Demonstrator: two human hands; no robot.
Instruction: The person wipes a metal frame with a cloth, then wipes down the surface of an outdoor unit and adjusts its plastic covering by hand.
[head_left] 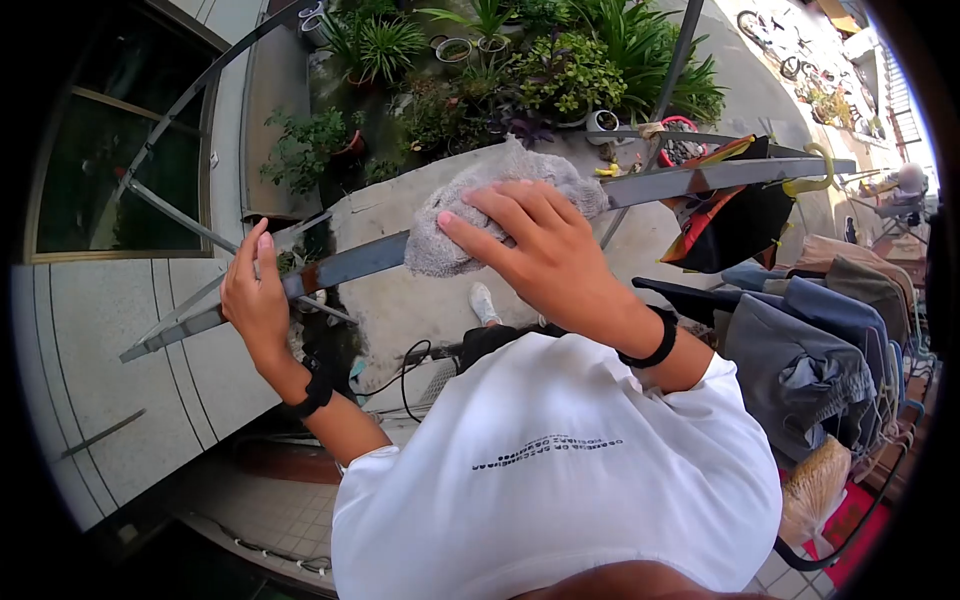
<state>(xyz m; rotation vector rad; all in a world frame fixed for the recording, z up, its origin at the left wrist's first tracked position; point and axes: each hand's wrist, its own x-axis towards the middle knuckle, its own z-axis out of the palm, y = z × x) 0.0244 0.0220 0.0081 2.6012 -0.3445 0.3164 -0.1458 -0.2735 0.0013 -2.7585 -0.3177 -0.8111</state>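
Note:
A grey metal bar (360, 262) runs across in front of me at a slant. Draped over its middle is a grey towel-like cloth (430, 243). My right hand (545, 240) presses on this cloth with its fingers curved over it, and the bar passes underneath. At the bar's left part, my left hand (256, 300) rests against the metal, fingers stretched upward and apart from the cloth. A rusty brown patch shows on the bar beside that hand.
Potted plants (570, 75) stand beyond the bar. An umbrella (725, 215) hangs by its yellow handle at the bar's right end. Trousers (795, 345) hang on a rack to the right. A window (120, 150) and tiled wall are at the left.

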